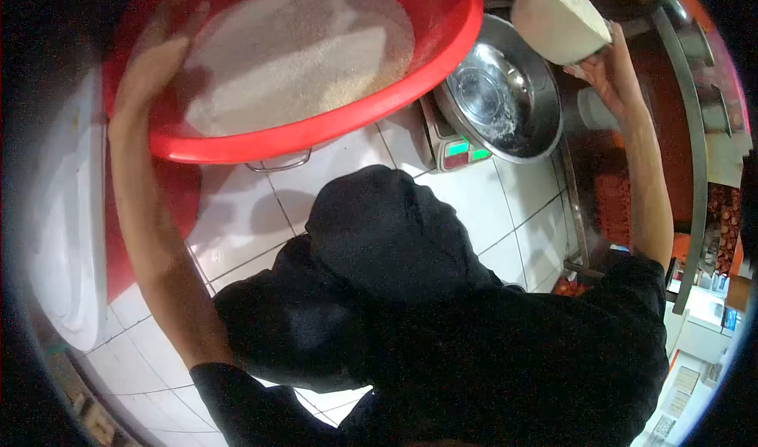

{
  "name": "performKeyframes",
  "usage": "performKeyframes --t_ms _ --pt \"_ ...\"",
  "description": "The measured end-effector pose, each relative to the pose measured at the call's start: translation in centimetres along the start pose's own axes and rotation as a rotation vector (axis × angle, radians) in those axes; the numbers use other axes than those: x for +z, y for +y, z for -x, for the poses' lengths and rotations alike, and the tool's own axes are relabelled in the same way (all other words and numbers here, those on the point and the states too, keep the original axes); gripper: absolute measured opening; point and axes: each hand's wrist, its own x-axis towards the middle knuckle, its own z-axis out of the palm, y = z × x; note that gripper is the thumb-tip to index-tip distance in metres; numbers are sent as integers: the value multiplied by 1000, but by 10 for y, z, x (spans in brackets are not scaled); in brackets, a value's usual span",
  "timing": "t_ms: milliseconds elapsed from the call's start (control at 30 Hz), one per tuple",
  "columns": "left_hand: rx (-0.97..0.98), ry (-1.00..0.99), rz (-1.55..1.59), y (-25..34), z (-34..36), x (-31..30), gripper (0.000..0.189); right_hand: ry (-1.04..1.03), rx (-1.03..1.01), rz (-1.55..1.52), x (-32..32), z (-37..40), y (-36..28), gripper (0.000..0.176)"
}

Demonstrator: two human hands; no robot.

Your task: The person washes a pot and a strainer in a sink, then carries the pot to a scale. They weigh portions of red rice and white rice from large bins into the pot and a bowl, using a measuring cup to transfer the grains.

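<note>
A large red basin point(316, 135) at the upper left holds pale, powdery or grainy material point(292, 68). My left hand point(162, 56) reaches over the basin's left rim, its fingers apart and nothing seen in them. At the upper right my right hand point(608, 72) holds a cream-coloured bowl point(553, 24) filled with pale material, gripping it by its right edge. Below and left of that bowl, a shiny metal bowl point(505, 92) with a little white residue rests on a scale point(458, 153) with lit green displays.
White floor tiles point(505, 202) lie beneath. A white lid-like object point(71, 234) stands at the left beside a red surface. Along the right are a metal rail point(699, 155), a red crate point(612, 202) and shelves with small items.
</note>
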Motion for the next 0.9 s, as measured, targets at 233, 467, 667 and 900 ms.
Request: performKeyframes --t_ms 233,467,667,900 --pt "118 -63 44 -22 -6 3 71 159 260 506 -110 -54 116 71" --pt "108 -82 -142 -34 -17 0 45 254 -392 1559 -18 -36 210 83" --pt "74 -107 -217 -32 -13 3 53 215 -631 1758 -26 -17 189 89" --pt "164 -32 -215 -59 -28 -12 58 534 -375 574 -46 -14 133 68"
